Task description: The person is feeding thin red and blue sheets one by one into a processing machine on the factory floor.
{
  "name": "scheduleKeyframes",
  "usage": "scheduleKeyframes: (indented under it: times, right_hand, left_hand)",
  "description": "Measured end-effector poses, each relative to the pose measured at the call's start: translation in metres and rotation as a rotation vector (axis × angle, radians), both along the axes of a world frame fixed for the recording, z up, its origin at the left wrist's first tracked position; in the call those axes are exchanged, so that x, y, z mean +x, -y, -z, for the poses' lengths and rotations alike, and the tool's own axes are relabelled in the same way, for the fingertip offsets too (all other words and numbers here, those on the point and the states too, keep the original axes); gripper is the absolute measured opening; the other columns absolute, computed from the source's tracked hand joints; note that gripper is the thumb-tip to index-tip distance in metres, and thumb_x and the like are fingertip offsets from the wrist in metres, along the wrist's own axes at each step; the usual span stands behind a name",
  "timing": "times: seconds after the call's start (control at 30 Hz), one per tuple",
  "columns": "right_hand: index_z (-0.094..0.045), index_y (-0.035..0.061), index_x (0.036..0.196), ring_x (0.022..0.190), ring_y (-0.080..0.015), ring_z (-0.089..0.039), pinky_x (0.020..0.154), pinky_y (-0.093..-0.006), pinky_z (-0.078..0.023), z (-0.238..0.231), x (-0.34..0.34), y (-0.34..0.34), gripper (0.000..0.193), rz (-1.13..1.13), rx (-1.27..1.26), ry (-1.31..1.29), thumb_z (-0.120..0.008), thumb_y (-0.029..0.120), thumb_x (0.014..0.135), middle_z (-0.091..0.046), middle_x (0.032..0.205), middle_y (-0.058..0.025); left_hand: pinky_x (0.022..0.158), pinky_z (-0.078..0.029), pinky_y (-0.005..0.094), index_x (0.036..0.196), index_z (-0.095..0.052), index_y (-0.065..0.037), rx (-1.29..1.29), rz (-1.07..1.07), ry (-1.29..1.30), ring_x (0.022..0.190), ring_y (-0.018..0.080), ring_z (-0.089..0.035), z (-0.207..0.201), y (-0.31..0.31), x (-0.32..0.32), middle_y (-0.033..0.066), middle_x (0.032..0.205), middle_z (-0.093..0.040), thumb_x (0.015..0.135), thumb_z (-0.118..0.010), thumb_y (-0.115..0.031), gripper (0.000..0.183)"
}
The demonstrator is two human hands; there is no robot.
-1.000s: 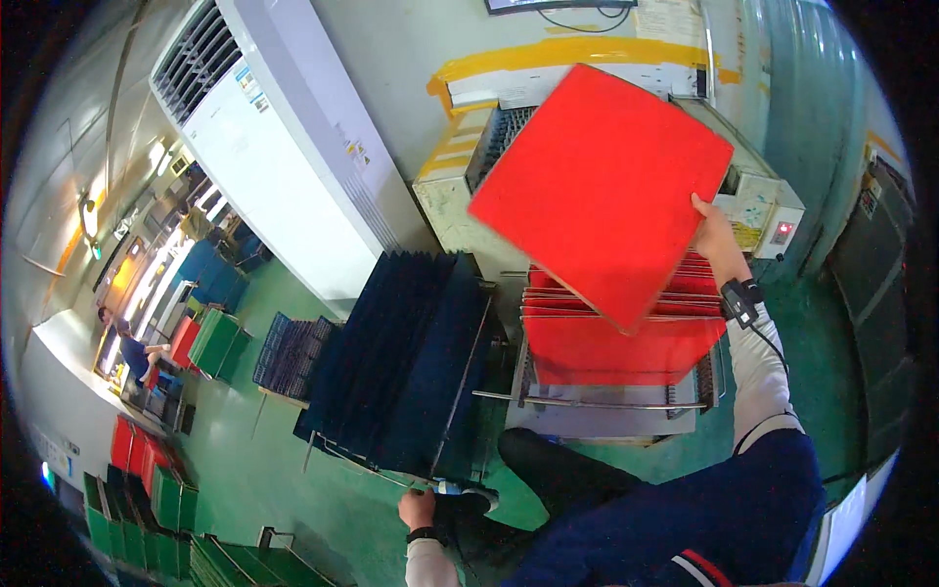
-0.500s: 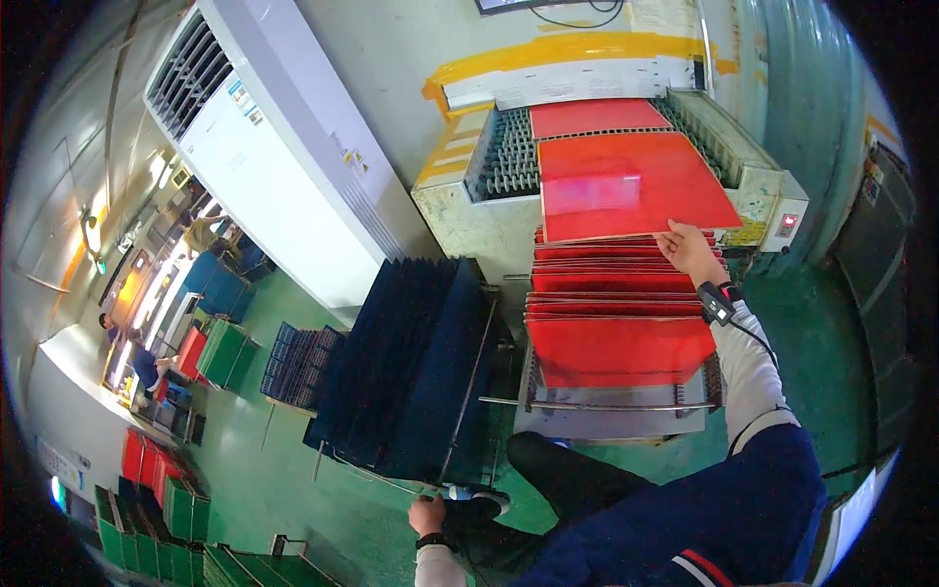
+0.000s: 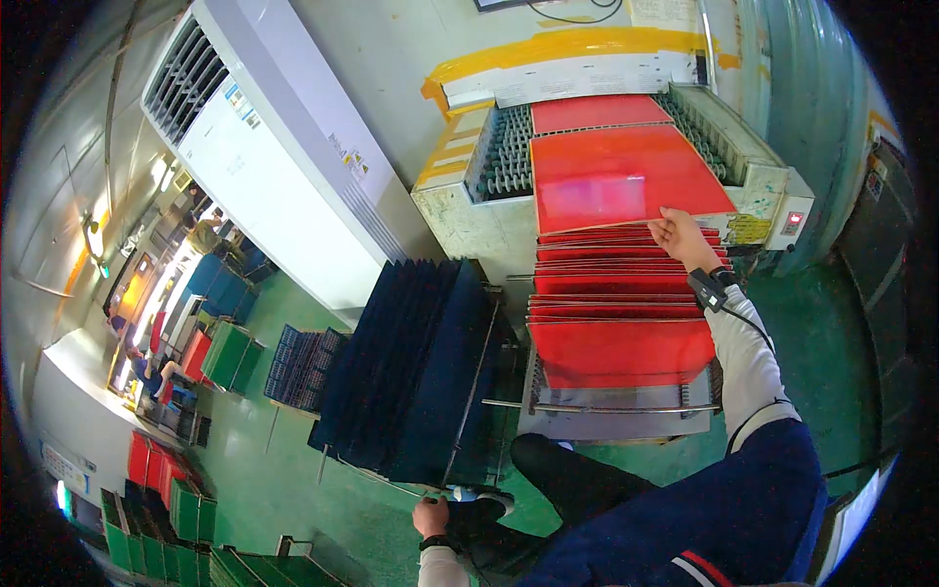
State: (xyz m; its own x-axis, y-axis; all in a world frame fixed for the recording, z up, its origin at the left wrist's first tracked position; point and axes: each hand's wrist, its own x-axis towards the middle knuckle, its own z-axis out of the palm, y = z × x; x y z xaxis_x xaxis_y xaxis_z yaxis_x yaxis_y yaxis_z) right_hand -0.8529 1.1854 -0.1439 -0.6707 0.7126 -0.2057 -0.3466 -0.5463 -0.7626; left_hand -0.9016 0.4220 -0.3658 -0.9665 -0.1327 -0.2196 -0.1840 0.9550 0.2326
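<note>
Two hands: one left hand [image 3: 430,516], one right hand [image 3: 675,238]. Two flat red boards [image 3: 626,176] on one roller machine [image 3: 465,220]. Upright red boards [image 3: 626,354]: many, too closely packed to count, in one wire rack [image 3: 616,408]. Upright dark blue boards [image 3: 386,377]: likewise many, uncountable. One tall air conditioner [image 3: 259,171]. Two black wristbands [image 3: 433,541], one per wrist. Distant people: blurred, number uncertain.

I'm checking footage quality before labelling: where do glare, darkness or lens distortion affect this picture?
Head view: pale pinkish glare on the nearer red panel, beside the right hand; head view: dark blue panels look murky, fine detail lost; head view: black corners and bent edges toward the fisheye rim.
</note>
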Motion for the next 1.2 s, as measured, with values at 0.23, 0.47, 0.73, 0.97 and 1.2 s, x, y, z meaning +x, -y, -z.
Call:
scheduleKeyframes:
  times: [0.23, 0.47, 0.73, 0.97, 1.2]
  right_hand:
    - [-0.059, 0.0080, 0.094, 0.094, -0.0246, -0.063, 0.081, -0.0368, -0.049, 0.004, -0.010, -0.008, 0.020, 0.004, -0.051, 0.013, -0.068, 0.025, 0.086, -0.066, 0.095, -0.0112]
    - [-0.057, 0.0065, 0.090, 0.095, -0.0264, -0.064, 0.079, -0.0380, -0.051, -0.003, -0.014, -0.004, 0.019, 0.034, -0.065, 0.039, -0.065, 0.023, 0.088, -0.066, 0.094, -0.0113]
    - [-0.055, 0.0081, 0.085, 0.095, -0.0265, -0.065, 0.079, -0.0376, -0.051, -0.006, -0.016, -0.002, 0.016, 0.029, -0.042, 0.036, -0.061, 0.021, 0.091, -0.066, 0.092, -0.0101]
    - [-0.056, 0.0067, 0.086, 0.089, -0.0246, -0.064, 0.078, -0.0366, -0.051, 0.001, -0.016, -0.014, 0.017, 0.026, -0.059, 0.003, -0.061, 0.021, 0.092, -0.066, 0.091, -0.0103]
    - [-0.060, 0.0038, 0.097, 0.093, -0.0254, -0.065, 0.082, -0.0366, -0.051, -0.001, -0.019, -0.008, 0.019, 0.008, -0.035, -0.039, -0.059, 0.022, 0.093, -0.067, 0.093, -0.0108]
  left_hand:
    - [0.085, -0.051, 0.0465, 0.097, -0.072, -0.006, -0.011, 0.000, 0.051, 0.098, 0.0399, -0.065, -0.014, -0.007, 0.001, 0.0216, 0.100, -0.070, 0.079, -0.064, -0.045, 0.045]
    - [0.084, -0.052, 0.0467, 0.095, -0.071, -0.005, -0.021, -0.007, 0.073, 0.096, 0.0404, -0.065, -0.013, -0.007, 0.000, 0.0216, 0.098, -0.070, 0.079, -0.064, -0.045, 0.044]
    - [0.083, -0.052, 0.0460, 0.093, -0.073, -0.006, -0.035, 0.009, 0.040, 0.095, 0.0390, -0.067, 0.003, 0.001, -0.003, 0.0202, 0.096, -0.071, 0.079, -0.065, -0.044, 0.042]
    - [0.081, -0.053, 0.0474, 0.096, -0.074, -0.008, 0.005, -0.004, 0.012, 0.093, 0.0396, -0.067, 0.001, -0.004, 0.000, 0.0200, 0.095, -0.070, 0.077, -0.066, -0.044, 0.041]
    - [0.079, -0.053, 0.0489, 0.092, -0.075, -0.007, 0.017, 0.020, -0.033, 0.089, 0.0411, -0.067, 0.009, 0.004, -0.001, 0.0213, 0.091, -0.070, 0.073, -0.068, -0.041, 0.039]
